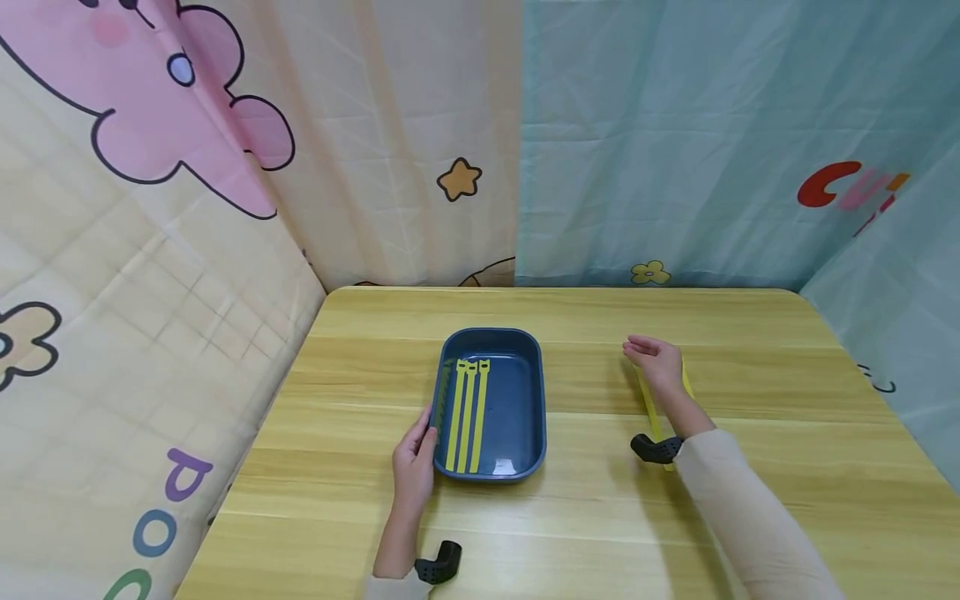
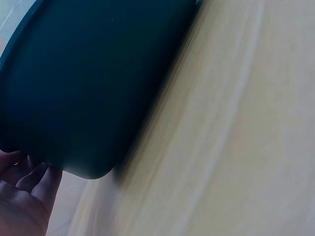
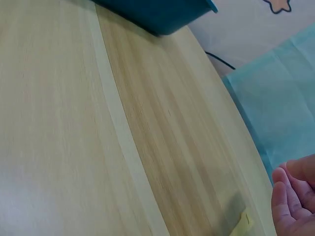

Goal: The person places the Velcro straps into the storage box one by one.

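Observation:
A dark blue rectangular tray (image 1: 519, 408) stands on the table, left of centre. Three yellow slotted-head cable straps (image 1: 470, 421) lie lengthwise along its left side. My left hand (image 1: 413, 467) grips the tray's left wall, thumb near the rim; the left wrist view shows its fingers against the outer wall of the tray (image 2: 93, 78). Over the table to the right, my right hand (image 1: 657, 363) hovers with loosely bent fingers and nothing visible in them. Beneath it lie more yellow straps (image 1: 649, 407), partly hidden by hand and wrist. One strap's end (image 3: 243, 223) shows in the right wrist view.
The wooden table (image 1: 585, 525) carries the tray and straps. Printed curtains (image 1: 405, 125) hang along its back and both sides. Each wrist wears a black camera mount, the right mount (image 1: 656, 448) hanging over the loose straps.

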Available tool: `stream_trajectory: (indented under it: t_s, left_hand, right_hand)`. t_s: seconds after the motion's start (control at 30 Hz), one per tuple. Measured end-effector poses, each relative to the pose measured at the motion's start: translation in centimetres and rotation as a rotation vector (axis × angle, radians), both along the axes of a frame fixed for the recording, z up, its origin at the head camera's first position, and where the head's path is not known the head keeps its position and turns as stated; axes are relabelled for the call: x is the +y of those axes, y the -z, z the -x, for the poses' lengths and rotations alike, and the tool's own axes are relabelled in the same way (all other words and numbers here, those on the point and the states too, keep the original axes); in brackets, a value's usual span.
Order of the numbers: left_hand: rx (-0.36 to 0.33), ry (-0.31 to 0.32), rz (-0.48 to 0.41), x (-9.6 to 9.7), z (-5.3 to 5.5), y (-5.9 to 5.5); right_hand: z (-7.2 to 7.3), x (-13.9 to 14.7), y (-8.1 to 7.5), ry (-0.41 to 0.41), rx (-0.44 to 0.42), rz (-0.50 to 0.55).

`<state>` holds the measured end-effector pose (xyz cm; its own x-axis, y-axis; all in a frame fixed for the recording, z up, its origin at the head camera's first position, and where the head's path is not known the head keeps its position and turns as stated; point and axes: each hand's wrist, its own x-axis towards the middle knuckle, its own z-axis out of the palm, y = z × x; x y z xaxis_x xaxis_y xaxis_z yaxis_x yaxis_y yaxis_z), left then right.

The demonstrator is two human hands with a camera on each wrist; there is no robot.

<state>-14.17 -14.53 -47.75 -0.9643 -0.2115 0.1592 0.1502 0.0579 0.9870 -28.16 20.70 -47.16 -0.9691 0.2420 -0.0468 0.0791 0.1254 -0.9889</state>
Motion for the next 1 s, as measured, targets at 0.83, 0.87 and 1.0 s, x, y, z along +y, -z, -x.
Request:
stream_trajectory:
  t_s: [0.83, 0.87, 1.0]
  left_hand:
    - [0.067, -0.009, 0.024, -0.3, 0.5, 1.4]
    - [0.072, -0.011, 0.026, -0.3, 0.5, 1.5]
    - [0.08, -0.012, 0.025, -0.2, 0.5, 1.5]
  right_hand:
    - [-0.3, 2.8, 0.3, -0.107, 0.079, -0.601]
    - [-0.2, 2.7, 0.3, -0.114, 0.075, -0.616]
    - [0.0, 2.6, 0.1, -0.133, 0.046, -0.658]
